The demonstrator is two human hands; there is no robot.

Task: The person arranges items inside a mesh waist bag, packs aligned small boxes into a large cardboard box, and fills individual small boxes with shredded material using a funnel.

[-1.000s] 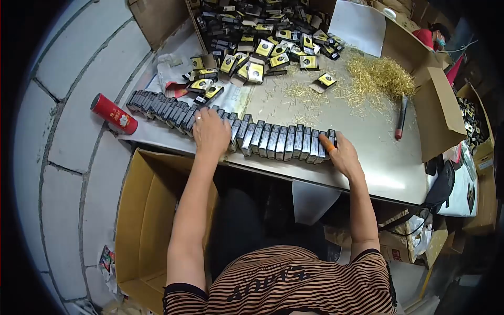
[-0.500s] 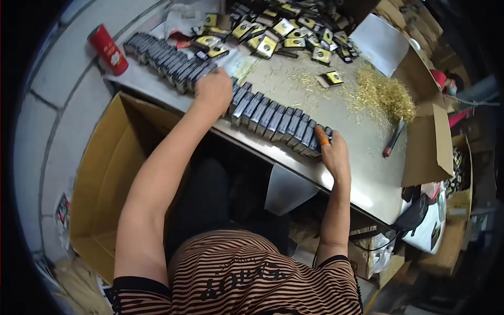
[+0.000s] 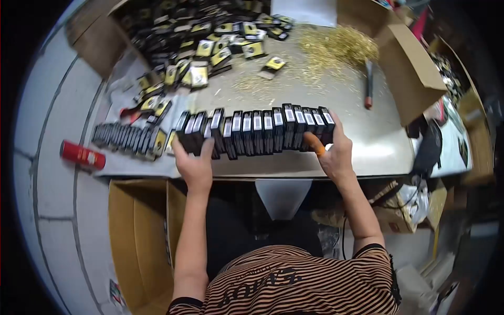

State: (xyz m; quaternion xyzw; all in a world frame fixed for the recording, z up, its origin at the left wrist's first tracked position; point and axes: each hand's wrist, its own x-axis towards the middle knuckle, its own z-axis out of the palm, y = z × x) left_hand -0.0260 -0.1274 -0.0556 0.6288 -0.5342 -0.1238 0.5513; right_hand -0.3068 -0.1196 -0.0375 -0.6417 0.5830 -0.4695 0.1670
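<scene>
A long row of small black boxes (image 3: 257,134), standing on edge with white labels on top, is squeezed between my two hands. At its left end my left hand (image 3: 195,167) grips with thumb and fingers apart around the end boxes. My right hand (image 3: 336,155) presses the other end, with an orange cover (image 3: 315,144) on one digit. The row looks lifted off the metal table (image 3: 236,167), slightly uneven along its top. Left of my left hand, a shorter row of similar boxes (image 3: 123,139) stays on the table.
Behind lies a heap of black and yellow boxes (image 3: 210,50). Thin golden pieces (image 3: 336,50) are piled at the back right, beside a dark pen-like tool (image 3: 368,86). A red can (image 3: 82,155) lies at left. An open cardboard box (image 3: 139,236) stands below the table's front edge.
My left hand has parted the long row from the shorter one at left. Held between both hands, the row has come up towards me. The view has turned.
</scene>
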